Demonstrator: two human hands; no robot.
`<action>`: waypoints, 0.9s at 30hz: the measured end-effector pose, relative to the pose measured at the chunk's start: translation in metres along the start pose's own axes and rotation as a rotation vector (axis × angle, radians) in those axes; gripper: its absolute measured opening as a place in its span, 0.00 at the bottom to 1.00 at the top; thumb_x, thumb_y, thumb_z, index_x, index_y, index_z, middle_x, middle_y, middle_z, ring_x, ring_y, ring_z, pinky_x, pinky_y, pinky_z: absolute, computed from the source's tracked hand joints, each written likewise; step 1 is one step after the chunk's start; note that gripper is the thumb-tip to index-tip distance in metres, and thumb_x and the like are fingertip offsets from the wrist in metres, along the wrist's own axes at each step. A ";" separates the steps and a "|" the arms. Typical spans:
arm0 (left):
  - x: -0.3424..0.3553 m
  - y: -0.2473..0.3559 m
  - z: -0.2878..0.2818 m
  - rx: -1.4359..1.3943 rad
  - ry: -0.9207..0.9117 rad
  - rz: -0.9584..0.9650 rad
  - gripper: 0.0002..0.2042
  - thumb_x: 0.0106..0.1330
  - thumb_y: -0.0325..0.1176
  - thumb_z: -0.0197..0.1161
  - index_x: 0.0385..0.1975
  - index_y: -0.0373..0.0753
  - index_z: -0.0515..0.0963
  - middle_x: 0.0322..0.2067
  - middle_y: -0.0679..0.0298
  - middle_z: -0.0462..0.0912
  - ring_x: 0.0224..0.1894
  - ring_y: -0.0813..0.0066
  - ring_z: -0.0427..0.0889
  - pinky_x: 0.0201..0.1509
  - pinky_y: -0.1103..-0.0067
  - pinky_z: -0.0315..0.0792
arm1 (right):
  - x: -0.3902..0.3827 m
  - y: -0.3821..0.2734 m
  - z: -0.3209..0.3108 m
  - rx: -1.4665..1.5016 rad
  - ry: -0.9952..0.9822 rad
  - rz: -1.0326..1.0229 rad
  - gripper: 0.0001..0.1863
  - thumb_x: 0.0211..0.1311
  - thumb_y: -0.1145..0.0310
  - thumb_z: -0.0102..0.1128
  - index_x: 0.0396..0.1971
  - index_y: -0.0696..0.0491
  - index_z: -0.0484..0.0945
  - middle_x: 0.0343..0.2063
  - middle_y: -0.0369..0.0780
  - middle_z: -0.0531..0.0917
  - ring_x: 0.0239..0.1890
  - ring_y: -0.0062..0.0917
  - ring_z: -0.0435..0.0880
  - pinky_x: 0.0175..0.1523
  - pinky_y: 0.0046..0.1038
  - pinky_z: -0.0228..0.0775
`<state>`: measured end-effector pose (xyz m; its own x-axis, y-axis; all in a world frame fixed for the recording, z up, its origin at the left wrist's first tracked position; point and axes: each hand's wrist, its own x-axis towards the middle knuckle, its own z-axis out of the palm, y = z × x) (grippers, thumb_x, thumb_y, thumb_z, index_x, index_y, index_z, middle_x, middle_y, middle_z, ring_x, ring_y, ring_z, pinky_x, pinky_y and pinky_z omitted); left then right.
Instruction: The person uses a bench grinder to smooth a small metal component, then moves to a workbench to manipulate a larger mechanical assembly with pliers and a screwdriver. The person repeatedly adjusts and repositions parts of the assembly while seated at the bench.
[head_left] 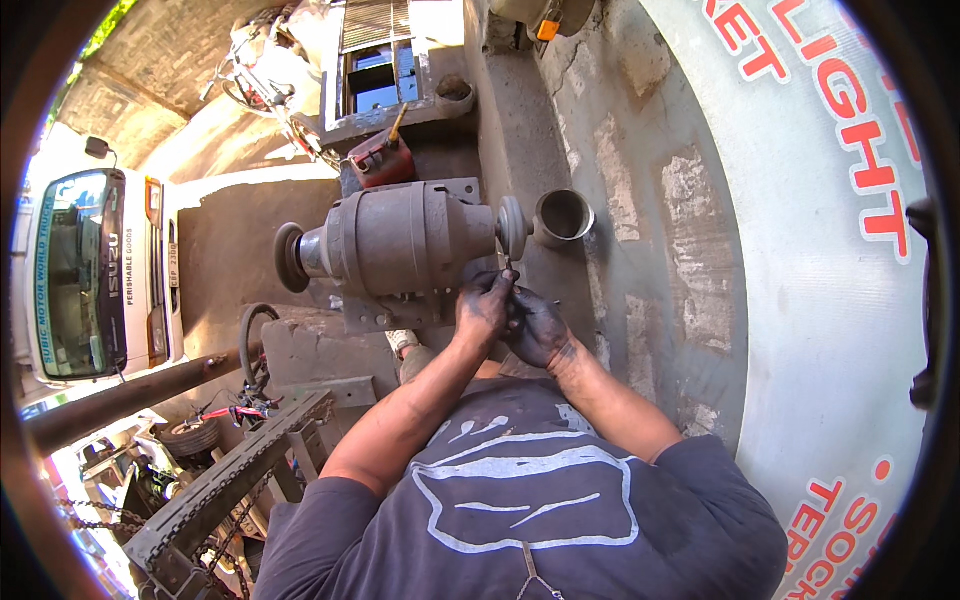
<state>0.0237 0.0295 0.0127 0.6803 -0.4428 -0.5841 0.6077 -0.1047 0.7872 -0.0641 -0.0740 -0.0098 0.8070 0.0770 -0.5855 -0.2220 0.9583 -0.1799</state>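
Note:
A grey bench grinder (400, 240) on a metal plate has a dark wheel (287, 258) at its left and a lighter wheel (512, 231) at its right. Just below the right wheel, my left hand (485, 305) pinches a small, thin piece (506, 262) up against or very near the wheel's lower edge; fingers hide most of it. My right hand (538, 333), blackened with grime, is closed beside and under the left one, seemingly on that piece too, though its grip is partly hidden.
An open metal can (564, 217) stands right of the grinder, a red container (381, 158) behind. Chains on a steel frame (220, 470) and a pipe (120, 395) lie lower left. A truck (105, 275), bicycle (260, 85) and large lettered white panel (800, 300) flank the workspace.

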 end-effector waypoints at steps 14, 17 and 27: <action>-0.002 0.020 0.001 0.079 0.000 -0.121 0.16 0.74 0.42 0.71 0.40 0.31 0.85 0.22 0.65 0.81 0.17 0.77 0.75 0.18 0.77 0.70 | 0.004 0.002 -0.008 -0.005 -0.073 0.011 0.10 0.83 0.59 0.53 0.48 0.48 0.79 0.29 0.29 0.80 0.27 0.14 0.76 0.37 0.22 0.70; -0.002 0.023 0.001 0.108 0.005 -0.120 0.16 0.73 0.41 0.72 0.37 0.31 0.85 0.21 0.65 0.81 0.17 0.77 0.76 0.19 0.76 0.71 | 0.005 0.002 -0.011 0.004 -0.055 0.006 0.10 0.83 0.59 0.52 0.47 0.49 0.79 0.29 0.29 0.80 0.27 0.15 0.76 0.38 0.22 0.70; -0.004 0.000 0.002 0.105 0.059 0.162 0.15 0.69 0.39 0.77 0.41 0.31 0.88 0.29 0.64 0.87 0.28 0.78 0.81 0.32 0.77 0.76 | -0.011 -0.004 0.010 -0.265 0.082 -0.175 0.15 0.84 0.61 0.52 0.57 0.52 0.80 0.41 0.35 0.86 0.41 0.23 0.85 0.49 0.27 0.80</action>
<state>0.0204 0.0299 0.0148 0.7904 -0.4089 -0.4562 0.4443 -0.1301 0.8864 -0.0663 -0.0755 0.0053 0.8012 -0.1153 -0.5872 -0.2271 0.8493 -0.4766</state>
